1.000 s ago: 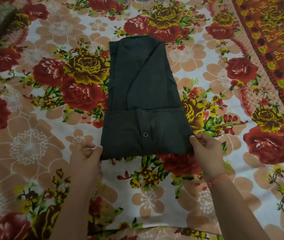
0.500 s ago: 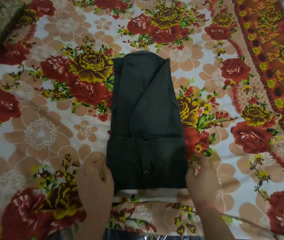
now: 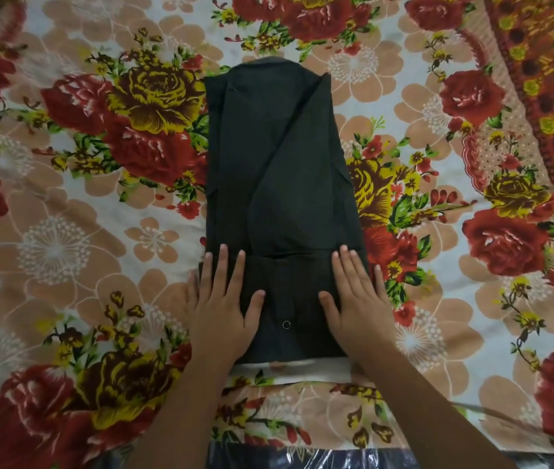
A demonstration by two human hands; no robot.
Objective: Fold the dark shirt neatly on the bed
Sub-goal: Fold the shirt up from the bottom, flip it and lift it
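The dark shirt (image 3: 282, 204) lies in the middle of the floral bedsheet (image 3: 66, 238), already narrowed into a long upright strip, with its bottom part turned up over the strip as a flap (image 3: 285, 309). A small round button (image 3: 286, 324) shows on that flap, near the shirt's lower edge.

Both hands lie on the flap, one at each side of the button. The left hand (image 3: 226, 306) is flat and spread, palm down at the shirt's left edge, gripping nothing. The right hand (image 3: 356, 302) mirrors it at the shirt's right edge, fingers straight, also holding nothing. Pressing at both sides at once likely serves to flatten the flap and set its crease, so the layers do not slide when the next fold is made.

Above the flap, the sides cross in a diagonal line, and the collar end points away from the person.

Around the shirt there is only the patterned sheet; nothing crowds it. Just below the shirt's lower edge the sheet ends, and beyond that something dark under shiny clear plastic (image 3: 302, 458) is visible, so there is little room on that side.
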